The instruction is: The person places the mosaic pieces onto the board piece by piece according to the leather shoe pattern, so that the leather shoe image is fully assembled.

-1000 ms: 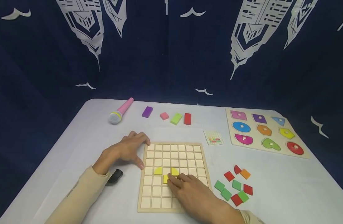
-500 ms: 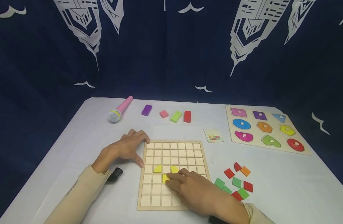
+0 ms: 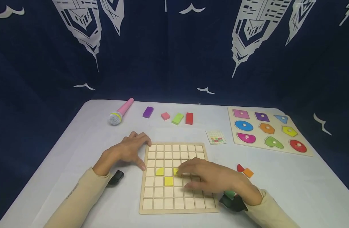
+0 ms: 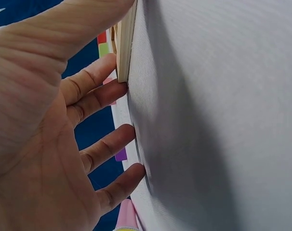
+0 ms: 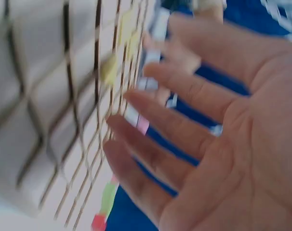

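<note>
A wooden grid board (image 3: 155, 201) lies on the table in front of me. Set in its cells are a yellow square tile (image 3: 169, 181), a yellow rounded tile (image 3: 160, 171) to the upper left, and another yellow tile (image 3: 175, 171) partly behind my right fingertips. My left hand (image 3: 128, 150) touches the board's upper left corner and left edge, its fingers spread. In the left wrist view the fingertips (image 4: 118, 89) meet the board's corner. Over the board's right half, my right hand (image 3: 209, 175) is stretched out with nothing in its grasp; in the right wrist view its fingers are spread.
Right of the board lie an orange tile (image 3: 248, 172), a red tile (image 3: 240, 167) and a green tile (image 3: 229, 194) partly under the right wrist. A pattern card (image 3: 215, 137), shape puzzle (image 3: 269, 132), toy microphone (image 3: 121, 111) and several coloured blocks, one purple block (image 3: 148, 112), lie further back.
My right hand has lifted off the yellow square tile and moved right and slightly away from me, its fingers opening out. The square tile stays in its cell. My left hand holds its place.
</note>
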{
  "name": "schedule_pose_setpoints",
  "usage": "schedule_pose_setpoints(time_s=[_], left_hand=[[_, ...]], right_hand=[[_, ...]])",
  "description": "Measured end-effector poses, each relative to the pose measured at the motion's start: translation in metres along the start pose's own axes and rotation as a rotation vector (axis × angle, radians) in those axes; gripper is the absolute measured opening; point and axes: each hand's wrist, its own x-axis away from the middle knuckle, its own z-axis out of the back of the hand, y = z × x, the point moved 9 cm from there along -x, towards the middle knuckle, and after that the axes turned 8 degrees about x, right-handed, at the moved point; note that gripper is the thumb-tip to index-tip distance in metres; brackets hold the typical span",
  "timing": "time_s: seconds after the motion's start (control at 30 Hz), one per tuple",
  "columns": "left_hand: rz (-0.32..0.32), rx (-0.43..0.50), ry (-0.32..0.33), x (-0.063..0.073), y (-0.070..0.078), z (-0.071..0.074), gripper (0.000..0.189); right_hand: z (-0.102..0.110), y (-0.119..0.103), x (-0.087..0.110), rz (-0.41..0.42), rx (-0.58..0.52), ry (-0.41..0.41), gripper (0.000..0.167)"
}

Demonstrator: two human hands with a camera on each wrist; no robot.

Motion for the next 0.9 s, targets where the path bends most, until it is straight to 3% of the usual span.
schedule_pose_setpoints(time_s=[0.1, 0.33, 0.57, 0.77, 0.9], left_hand=[[-0.002, 0.009, 0.007, 0.000, 0.001, 0.001, 0.079], [0.002, -0.012, 0.001, 0.000, 0.002, 0.000, 0.080], [-0.007, -0.019, 0.013, 0.000, 0.002, 0.001, 0.079], [-0.037, -0.009, 0.035, 0.001, 0.001, -0.001, 0.078], [-0.042, -0.027, 0.036, 0.000, 0.001, -0.001, 0.077]], right_hand=[[0.008, 0.024, 0.008, -0.043, -0.083, -0.011, 0.042], [0.019, 0.066, 0.046, -0.073, -0.158, 0.061, 0.040], [0.019, 0.125, 0.099, -0.269, -0.210, 0.148, 0.034], [0.007, 0.160, 0.133, -0.447, -0.233, 0.143, 0.055], [0.000, 0.170, 0.141, -0.495, -0.232, 0.129, 0.060]])
